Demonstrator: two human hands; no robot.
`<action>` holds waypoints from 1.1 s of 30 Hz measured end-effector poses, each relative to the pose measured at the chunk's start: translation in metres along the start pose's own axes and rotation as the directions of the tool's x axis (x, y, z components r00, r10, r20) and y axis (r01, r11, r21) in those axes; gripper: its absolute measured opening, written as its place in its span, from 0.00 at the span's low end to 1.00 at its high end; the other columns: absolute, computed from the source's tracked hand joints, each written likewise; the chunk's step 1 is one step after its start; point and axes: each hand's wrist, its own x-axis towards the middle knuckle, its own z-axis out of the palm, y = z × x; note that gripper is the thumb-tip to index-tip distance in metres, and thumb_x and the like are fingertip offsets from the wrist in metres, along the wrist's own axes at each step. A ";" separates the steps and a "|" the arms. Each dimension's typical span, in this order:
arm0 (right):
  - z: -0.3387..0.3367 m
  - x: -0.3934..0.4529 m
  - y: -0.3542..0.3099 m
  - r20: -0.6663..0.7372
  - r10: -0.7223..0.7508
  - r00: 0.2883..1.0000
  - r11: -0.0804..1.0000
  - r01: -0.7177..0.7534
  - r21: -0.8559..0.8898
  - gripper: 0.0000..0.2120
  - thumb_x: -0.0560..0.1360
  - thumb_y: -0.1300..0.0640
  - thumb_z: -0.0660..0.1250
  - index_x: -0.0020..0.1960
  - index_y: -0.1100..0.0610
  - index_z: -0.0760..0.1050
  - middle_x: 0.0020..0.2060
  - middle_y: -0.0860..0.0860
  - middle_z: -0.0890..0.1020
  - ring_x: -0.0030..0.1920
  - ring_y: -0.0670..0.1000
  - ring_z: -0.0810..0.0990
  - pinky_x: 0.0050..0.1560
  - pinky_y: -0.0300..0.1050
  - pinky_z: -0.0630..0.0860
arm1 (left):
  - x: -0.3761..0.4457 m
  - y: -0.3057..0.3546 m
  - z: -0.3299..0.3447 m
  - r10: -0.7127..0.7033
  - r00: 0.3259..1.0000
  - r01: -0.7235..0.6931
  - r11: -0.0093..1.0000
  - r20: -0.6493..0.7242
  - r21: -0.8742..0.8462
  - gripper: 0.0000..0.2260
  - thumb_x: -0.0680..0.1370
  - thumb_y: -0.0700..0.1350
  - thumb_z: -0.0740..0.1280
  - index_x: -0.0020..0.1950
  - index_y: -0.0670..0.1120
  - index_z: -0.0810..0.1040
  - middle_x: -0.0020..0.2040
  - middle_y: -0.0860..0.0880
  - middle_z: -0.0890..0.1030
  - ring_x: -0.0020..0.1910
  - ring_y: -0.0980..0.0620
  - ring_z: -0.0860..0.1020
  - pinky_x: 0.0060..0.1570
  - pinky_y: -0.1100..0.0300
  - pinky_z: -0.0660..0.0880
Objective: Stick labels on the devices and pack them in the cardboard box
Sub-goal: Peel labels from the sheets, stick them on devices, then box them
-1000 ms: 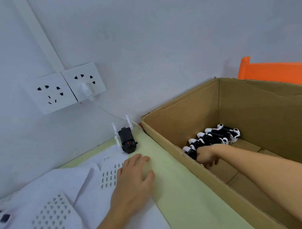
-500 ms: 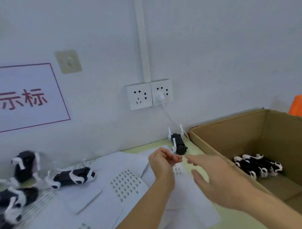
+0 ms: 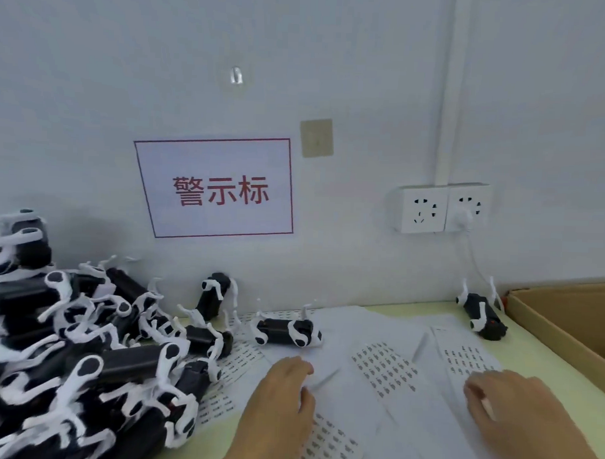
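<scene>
Resting both hands (image 3: pixel 281 397) (image 3: pixel 514 408) on label sheets (image 3: pixel 385 369).

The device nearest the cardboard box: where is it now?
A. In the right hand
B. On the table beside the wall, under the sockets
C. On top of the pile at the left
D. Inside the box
B: the device lies on the table close to the wall, below the sockets, just left of the cardboard box; neither hand holds it.
</scene>
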 end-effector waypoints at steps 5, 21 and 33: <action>0.012 0.015 -0.081 -0.097 0.008 0.995 0.912 0.033 0.410 0.07 0.81 0.51 0.58 0.55 0.41 0.72 0.48 0.35 0.76 0.49 0.38 0.75 0.50 0.31 0.68 | -0.016 -0.034 -0.003 -0.046 0.999 0.047 0.991 -0.012 0.122 0.17 0.83 0.50 0.53 0.72 0.54 0.66 0.75 0.55 0.64 0.75 0.55 0.62 0.70 0.60 0.62; 0.053 0.077 -0.198 0.086 0.026 0.996 0.786 -0.074 0.614 0.28 0.75 0.38 0.67 0.72 0.37 0.61 0.62 0.43 0.69 0.61 0.47 0.71 0.58 0.42 0.71 | 0.005 -0.070 -0.013 -0.130 0.987 0.105 0.967 -0.094 -0.233 0.18 0.81 0.46 0.58 0.71 0.57 0.68 0.63 0.56 0.74 0.61 0.58 0.71 0.61 0.64 0.68; 0.050 0.094 -0.223 -0.134 0.096 0.986 0.594 0.051 0.803 0.02 0.81 0.50 0.63 0.52 0.47 0.72 0.55 0.46 0.73 0.54 0.38 0.72 0.49 0.28 0.66 | 0.004 -0.074 -0.006 -0.073 0.980 0.023 0.965 -0.186 -0.261 0.16 0.81 0.45 0.59 0.69 0.56 0.70 0.61 0.57 0.71 0.59 0.62 0.70 0.60 0.67 0.67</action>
